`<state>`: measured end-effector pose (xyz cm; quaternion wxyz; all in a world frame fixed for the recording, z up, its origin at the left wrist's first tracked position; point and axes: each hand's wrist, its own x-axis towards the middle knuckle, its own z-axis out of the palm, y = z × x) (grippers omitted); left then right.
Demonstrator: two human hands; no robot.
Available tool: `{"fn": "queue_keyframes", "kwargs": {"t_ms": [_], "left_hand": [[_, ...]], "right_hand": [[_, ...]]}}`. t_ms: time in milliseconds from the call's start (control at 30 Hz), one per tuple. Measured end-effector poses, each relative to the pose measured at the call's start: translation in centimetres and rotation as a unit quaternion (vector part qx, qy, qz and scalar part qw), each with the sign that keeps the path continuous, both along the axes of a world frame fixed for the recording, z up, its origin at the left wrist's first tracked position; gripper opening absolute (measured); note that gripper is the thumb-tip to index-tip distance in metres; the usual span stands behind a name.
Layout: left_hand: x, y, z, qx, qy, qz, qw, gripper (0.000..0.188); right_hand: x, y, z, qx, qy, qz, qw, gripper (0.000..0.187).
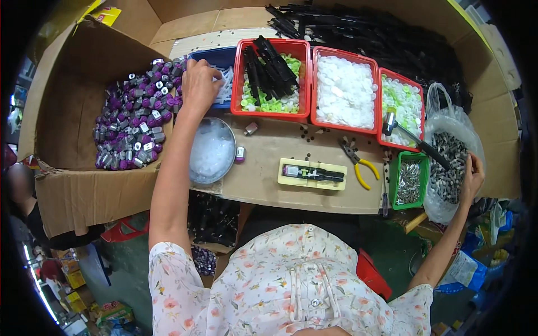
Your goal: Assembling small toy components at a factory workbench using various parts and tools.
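My left hand point(200, 84) reaches over the blue bin point(210, 54) of white slender plastic pieces point(225, 84). Its fingers curl down and close together; what they pinch is hidden. My right hand point(473, 178) is at the right side of a clear plastic bag point(440, 210) full of small grey metal parts point(446, 162). Those fingers are bent inward at the bag's edge, and what lies between them does not show. Between the arms, a cream tray-like holder point(286, 182) carries a long black part point(322, 173) with a small purple-ended motor point(291, 170) in it.
A cardboard box point(95, 196) of purple-and-silver motors stands left. Red bins point(305, 115) hold green, white and black plastic parts. A round dish point(212, 151), yellow-handled pliers point(358, 162), a screwdriver point(385, 199), a hammer point(417, 140) and a green tray point(424, 179) of screws surround the holder.
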<state>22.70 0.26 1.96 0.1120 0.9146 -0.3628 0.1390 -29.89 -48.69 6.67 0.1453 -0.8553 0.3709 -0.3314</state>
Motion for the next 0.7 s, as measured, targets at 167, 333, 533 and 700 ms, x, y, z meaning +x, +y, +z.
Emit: {"fn": "queue_keyframes", "kwargs": {"t_ms": [167,333,533,700], "left_hand": [[-0.1,0.3,0.1,-0.058,-0.011,-0.043,0.997,0.012],[-2.3,1.9,3.1,-0.164,0.089,0.002,0.982,0.016],[-7.2,6.2,6.6,-0.193,0.114,0.002,0.975,0.012],[-10.9,9.7,8.0,-0.091,0.178,-0.044,0.979,0.01]], "right_hand": [[-0.7,-0.8,-0.4,0.068,-0.112,0.04,0.991,0.024],[1.7,2.4,1.0,0.198,-0.216,0.055,0.955,0.024],[5.1,6.8,2.2,0.2,-0.179,0.075,0.96,0.027],[7.5,9.1,2.5,0.188,-0.052,0.153,0.969,0.037]]}}
